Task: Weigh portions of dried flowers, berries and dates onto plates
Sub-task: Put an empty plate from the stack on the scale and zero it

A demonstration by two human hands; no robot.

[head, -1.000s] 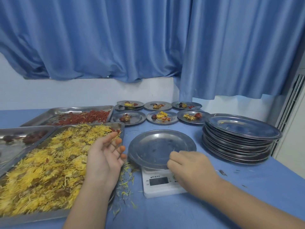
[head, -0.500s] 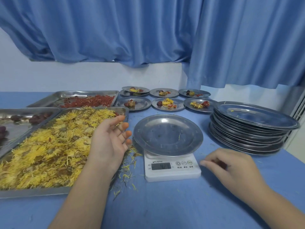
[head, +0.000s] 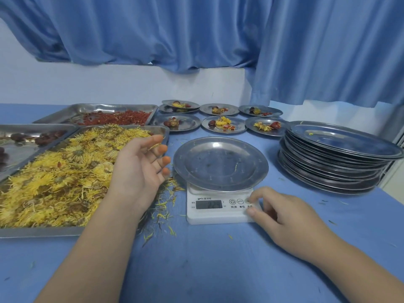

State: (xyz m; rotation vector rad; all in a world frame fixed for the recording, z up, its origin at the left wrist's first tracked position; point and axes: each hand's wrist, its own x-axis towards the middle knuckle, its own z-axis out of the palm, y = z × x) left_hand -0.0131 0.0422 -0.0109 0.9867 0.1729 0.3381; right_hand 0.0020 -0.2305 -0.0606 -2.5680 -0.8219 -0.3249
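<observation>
An empty steel plate point(head: 220, 164) sits on a white digital scale point(head: 218, 209) at the table's middle. My right hand point(head: 284, 217) touches the scale's right-hand buttons with a fingertip, the other fingers loosely curled. My left hand point(head: 140, 169) hovers open, palm up, over the right end of a big tray of yellow dried flowers point(head: 54, 178). Behind it stand a tray of red berries point(head: 118, 117) and a tray of dark dates point(head: 39, 136).
Several filled plates point(head: 223, 124) stand in two rows at the back. A stack of empty steel plates point(head: 334, 158) rises at the right. Loose yellow petals point(head: 164, 200) lie on the blue tabletop left of the scale. Blue curtains hang behind.
My right hand left the plate's rim, swung out to the right of the scale, then came back onto its buttons. My left hand stayed over the flower tray.
</observation>
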